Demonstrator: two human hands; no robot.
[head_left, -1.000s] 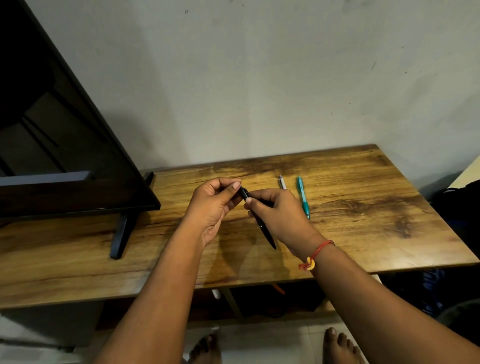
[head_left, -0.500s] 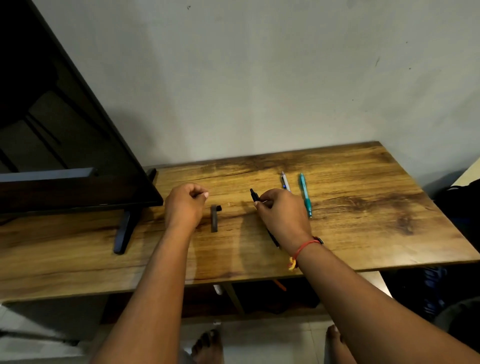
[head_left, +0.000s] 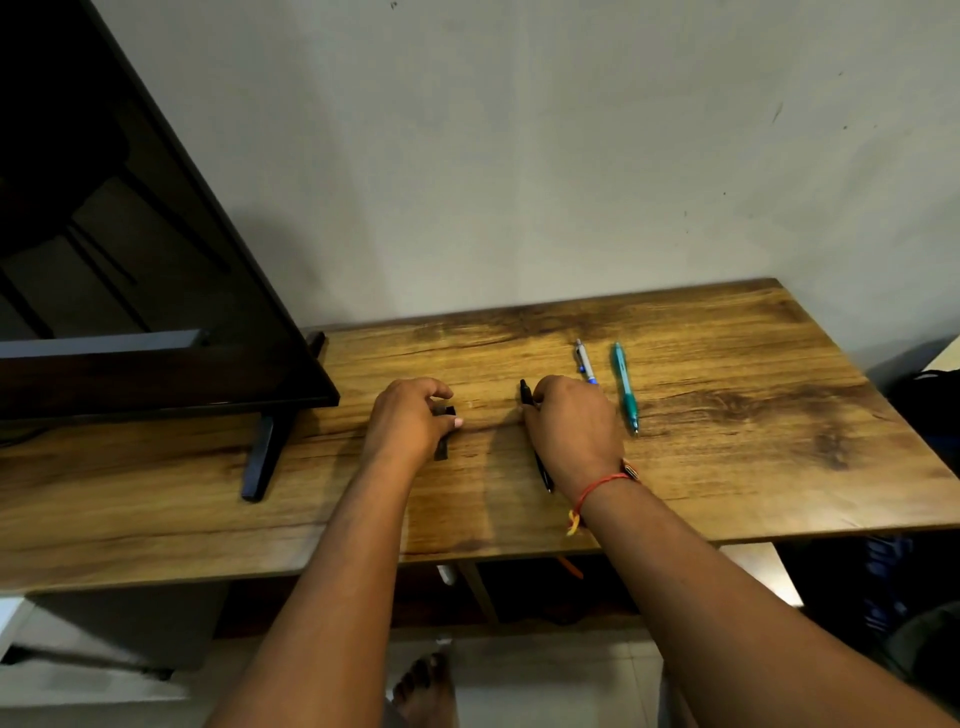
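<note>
A black pen (head_left: 525, 392) lies along the wooden table (head_left: 727, 467). My right hand (head_left: 571, 426) covers its middle and grips it, so only the tip and the tail end show. To the left, a short black pen cap (head_left: 442, 449) rests on the table, and my left hand (head_left: 410, 415) curls its thumb and fingers round the cap's upper end. The two hands are about a hand's width apart.
A white-and-blue pen (head_left: 584, 361) and a teal pen (head_left: 623, 387) lie side by side just right of my right hand. A black screen (head_left: 130, 286) on a dark stand foot (head_left: 265, 452) fills the left. The wall stands close behind the table.
The pen was uncapped between both hands, and the cap was laid on the table. My left hand has now closed on the cap again. My right hand lowered the pen to the table.
</note>
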